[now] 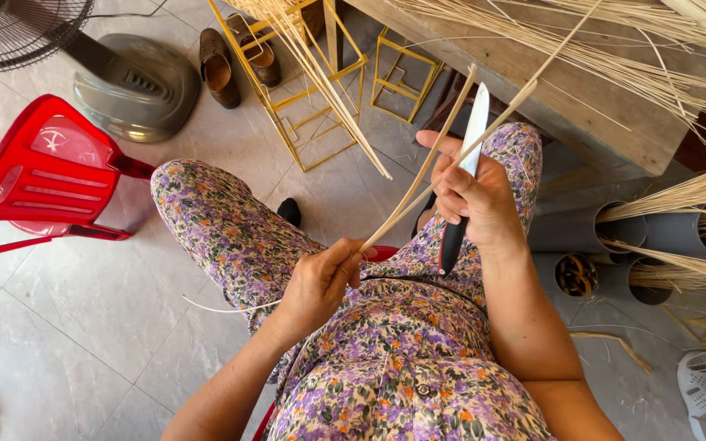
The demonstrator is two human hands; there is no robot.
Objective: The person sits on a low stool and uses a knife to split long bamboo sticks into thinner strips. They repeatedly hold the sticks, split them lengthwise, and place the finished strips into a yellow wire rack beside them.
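My left hand [320, 282] pinches the near end of a thin pale bamboo strip [418, 192] over my lap. The strip splits into two slivers that fan up and to the right. My right hand [471, 196] grips a knife with a black handle [451, 241] and a long pale blade [475, 131] pointing up; the fingers also press against the split strip. I sit in a purple flowered dress [386, 343], knees apart.
A red plastic chair [42, 175] stands at the left, a fan base [136, 86] and brown shoes [218, 69] behind it. Yellow wire frames [320, 90] hold more strips. A wooden bench [582, 82] and grey tubes [623, 224] full of strips are at the right.
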